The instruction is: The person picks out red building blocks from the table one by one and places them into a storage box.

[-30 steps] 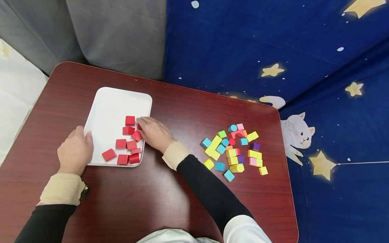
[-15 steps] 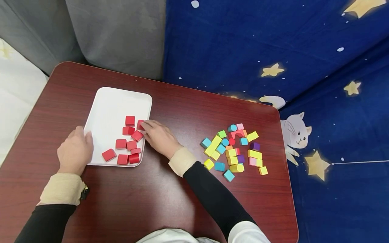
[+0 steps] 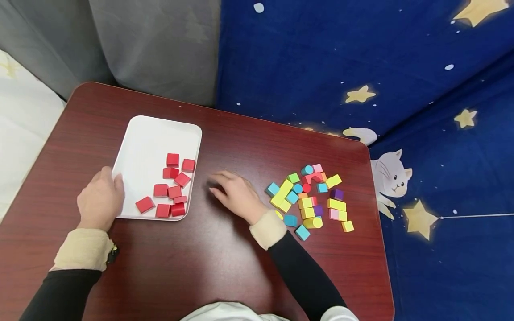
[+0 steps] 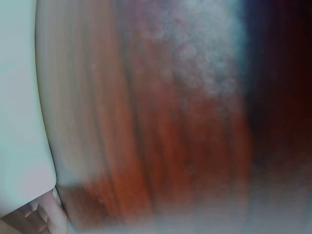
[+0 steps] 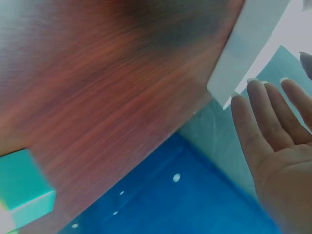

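Note:
My left hand (image 3: pixel 100 200) grips the left edge of a white tray (image 3: pixel 154 136). In the left wrist view, fingers (image 4: pixel 55 214) curl at the corner of the tray (image 4: pixel 19 107). Several red blocks lie in the tray's lower right part, one of them a red block (image 3: pixel 188 165) close to the right rim. Right of the tray, over the table, my right hand (image 3: pixel 237 195) holds nothing. Its fingers (image 5: pixel 265 114) are spread and relaxed in the right wrist view.
A loose cluster of mixed blocks, among them a long yellow block (image 3: pixel 282 192), a teal block (image 3: pixel 302 232) and a red arch (image 3: pixel 313 177), covers the right side of the brown table (image 3: pixel 241 129). A grey curtain (image 3: pixel 156 49) and a blue curtain (image 3: pixel 289 58) hang behind it.
My right hand has let go of the red block near the tray's right rim and moved right, away from the tray. The left hand stays at the tray's edge.

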`<state>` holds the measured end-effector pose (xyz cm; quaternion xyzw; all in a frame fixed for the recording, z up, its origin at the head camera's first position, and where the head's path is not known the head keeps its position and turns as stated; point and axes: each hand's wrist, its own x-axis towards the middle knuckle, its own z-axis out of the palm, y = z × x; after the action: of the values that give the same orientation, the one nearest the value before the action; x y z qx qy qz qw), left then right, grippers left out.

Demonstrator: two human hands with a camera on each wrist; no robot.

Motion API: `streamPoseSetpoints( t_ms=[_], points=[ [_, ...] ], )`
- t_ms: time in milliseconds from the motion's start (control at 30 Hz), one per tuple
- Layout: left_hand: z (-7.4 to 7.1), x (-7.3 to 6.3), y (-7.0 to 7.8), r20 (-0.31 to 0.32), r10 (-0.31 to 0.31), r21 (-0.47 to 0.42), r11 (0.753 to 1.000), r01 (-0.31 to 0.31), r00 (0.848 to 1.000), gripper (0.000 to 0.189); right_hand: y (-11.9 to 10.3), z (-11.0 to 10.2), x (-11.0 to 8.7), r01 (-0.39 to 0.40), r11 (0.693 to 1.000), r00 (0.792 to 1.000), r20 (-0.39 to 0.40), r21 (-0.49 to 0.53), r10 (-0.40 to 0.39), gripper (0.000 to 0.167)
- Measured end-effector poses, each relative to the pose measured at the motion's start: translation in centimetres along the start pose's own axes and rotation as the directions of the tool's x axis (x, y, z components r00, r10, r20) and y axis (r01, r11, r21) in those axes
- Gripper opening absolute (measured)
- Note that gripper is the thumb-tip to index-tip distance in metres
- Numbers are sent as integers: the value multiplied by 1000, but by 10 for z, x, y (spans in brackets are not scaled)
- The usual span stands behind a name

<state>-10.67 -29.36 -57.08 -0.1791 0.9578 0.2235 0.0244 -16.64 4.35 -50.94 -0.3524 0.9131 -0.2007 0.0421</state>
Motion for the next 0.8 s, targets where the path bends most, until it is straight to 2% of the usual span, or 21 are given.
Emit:
streamPoseSetpoints(
  t_ms=[67,200,300,467,667,800],
  points=[
    [0,1,1,-2,6,3,1000,-6,1000,41,5,-5,-12,-16,999,999,-30,34,17,35],
    [0,2,0,4,0,15,1000,0,1000,42,15,-12,-34,-50,999,993,-103,0,50,33],
    [1,1,-1,13,3,14,1000,-3,1000,43,24,-14,-48,-91,995,983,-161,-40,84,32],
    [1,-1,-3,12,-6,19,1000,6,1000,42,35,-15,-70,-158,987,964,-218,4,155,33],
    [2,-1,-2,9,-4,19,1000,4,1000,42,49,-24,-92,-252,966,916,-307,61,259,32],
    [2,1,-1,17,-6,23,1000,6,1000,43,61,-35,-107,-293,952,891,-336,92,307,32]
  ],
)
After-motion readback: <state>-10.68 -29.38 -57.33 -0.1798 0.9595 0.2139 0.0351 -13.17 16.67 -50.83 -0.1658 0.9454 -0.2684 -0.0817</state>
